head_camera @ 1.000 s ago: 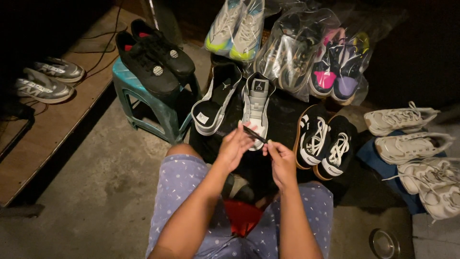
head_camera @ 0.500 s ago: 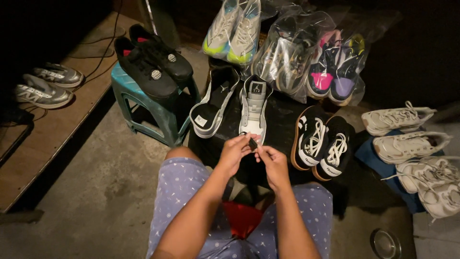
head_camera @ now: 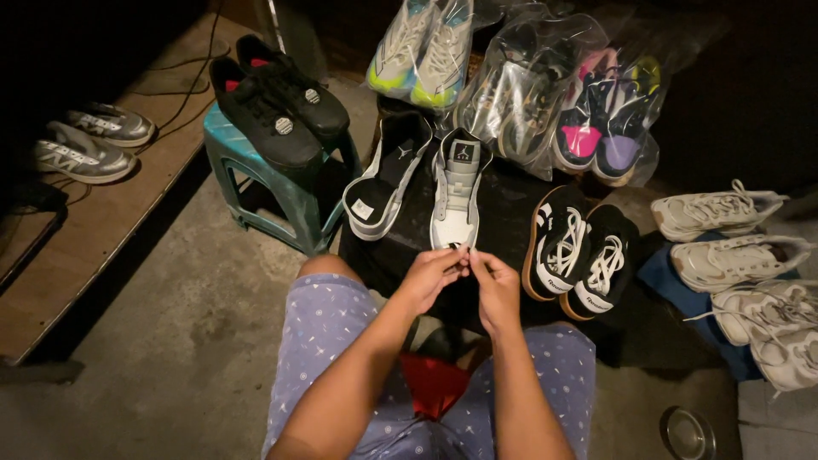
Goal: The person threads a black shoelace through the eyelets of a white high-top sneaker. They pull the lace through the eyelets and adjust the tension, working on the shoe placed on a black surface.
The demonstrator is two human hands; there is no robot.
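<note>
1. A seated person is seen from above, knees in pale purple patterned shorts (head_camera: 324, 324), with pairs of shoes laid out ahead on a dark surface (head_camera: 511, 204).
2. The left hand (head_camera: 433, 274) and right hand (head_camera: 496, 285) are brought together just below the toe of a white and grey high-top shoe (head_camera: 456, 192). Both grips are pinched shut on a small dark item (head_camera: 464, 250), too small to be identified; it may be a lace end.
3. The step in hand is judged to be fine finger work at the front of that shoe.
4. Its partner shoe (head_camera: 383, 179) is tipped on its side just to the left.
5. A steady pinch and small, careful pulls are probably called for next.
6. Black shoes (head_camera: 277, 106) are set on a teal stool (head_camera: 290, 183); bagged shoes (head_camera: 545, 94) lie beyond.
</note>
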